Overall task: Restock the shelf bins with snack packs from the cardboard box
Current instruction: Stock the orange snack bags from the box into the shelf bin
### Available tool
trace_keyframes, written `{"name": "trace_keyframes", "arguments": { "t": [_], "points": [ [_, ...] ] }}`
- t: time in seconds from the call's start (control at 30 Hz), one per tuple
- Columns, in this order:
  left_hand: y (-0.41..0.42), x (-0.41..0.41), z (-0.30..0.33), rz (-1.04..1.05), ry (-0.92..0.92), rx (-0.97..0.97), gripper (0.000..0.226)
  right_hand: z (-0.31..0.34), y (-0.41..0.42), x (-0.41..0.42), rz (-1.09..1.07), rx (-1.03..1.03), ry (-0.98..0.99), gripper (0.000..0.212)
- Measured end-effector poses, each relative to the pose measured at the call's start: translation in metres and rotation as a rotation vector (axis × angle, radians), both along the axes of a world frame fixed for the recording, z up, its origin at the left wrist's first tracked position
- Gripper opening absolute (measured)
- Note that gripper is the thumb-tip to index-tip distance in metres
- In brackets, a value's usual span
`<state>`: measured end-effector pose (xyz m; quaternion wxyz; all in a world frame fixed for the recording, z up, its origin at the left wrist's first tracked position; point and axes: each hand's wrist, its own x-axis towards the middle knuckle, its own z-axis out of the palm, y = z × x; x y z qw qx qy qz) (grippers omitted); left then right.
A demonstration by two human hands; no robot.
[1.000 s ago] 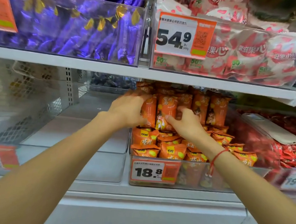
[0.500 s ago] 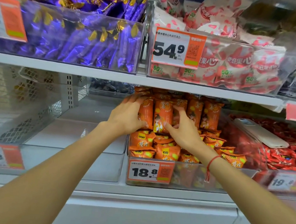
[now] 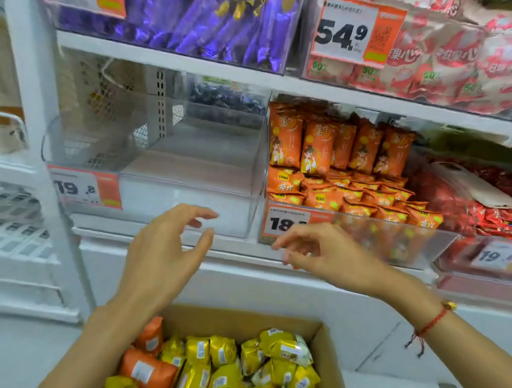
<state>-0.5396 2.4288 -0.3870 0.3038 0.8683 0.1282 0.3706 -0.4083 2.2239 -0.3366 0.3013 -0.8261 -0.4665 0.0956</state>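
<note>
Both my hands hang empty in the middle of the frame, in front of the shelf edge and above the cardboard box (image 3: 330, 356) that fills the bottom centre. My left hand (image 3: 164, 257) has its fingers spread wide and loosely bent, thumb apart, holding nothing; my right hand (image 3: 318, 251) has its fingers relaxed and slightly curled, also holding nothing, with a red string bracelet (image 3: 430, 322) at the wrist. The snack packs (image 3: 223, 370) I need lie loose in the box, mostly yellow ones with a few orange ones (image 3: 148, 369) at the lower left of the pile. The orange bin (image 3: 433, 241), right of centre, looks well filled already, with a standing row at the back and flat packs in front, while the clear bin (image 3: 186, 183) left of centre looks bare from here. I judge the step in hand to be reaching down for the next load. To do it well, I would drop both hands straight into the box, gather packs of one colour only, and grip them by their bodies, not the crimped ends, since the foil looks slippery. I would match the colour to its price tag (image 3: 87, 188) before lifting, and take a modest handful so nothing spills between box and shelf.
</note>
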Motion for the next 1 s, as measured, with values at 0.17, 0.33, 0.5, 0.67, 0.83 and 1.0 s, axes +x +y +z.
{"name": "trace_keyframes", "arguments": {
  "t": [0.17, 0.33, 0.5, 0.67, 0.83, 1.0],
  "points": [
    [0.007, -0.064, -0.090, 0.144, 0.240, -0.281, 0.020, -0.093, 0.016, -0.014, -0.005, -0.359, 0.180, 0.022],
    [0.007, -0.098, -0.151, 0.251, 0.522, -0.353, 0.027, -0.200, 0.049, -0.054, -0.067, -0.348, 0.315, 0.023],
    [0.019, -0.113, -0.179, 0.237, 0.715, -0.110, 0.033, -0.259, 0.103, -0.092, -0.090, -0.326, 0.209, 0.046],
    [0.019, -0.112, -0.183, 0.265, 0.804, 0.036, 0.033, -0.288, 0.137, -0.114, -0.090, -0.445, 0.001, 0.042],
    [0.016, -0.104, -0.173, 0.270, 0.804, 0.005, 0.029, -0.267, 0.123, -0.109, -0.247, -0.173, 0.277, 0.038],
    [0.009, -0.087, -0.149, 0.129, 0.564, -0.741, 0.051, -0.215, 0.101, -0.122, -0.251, 0.301, 0.482, 0.039]
  ]
}}
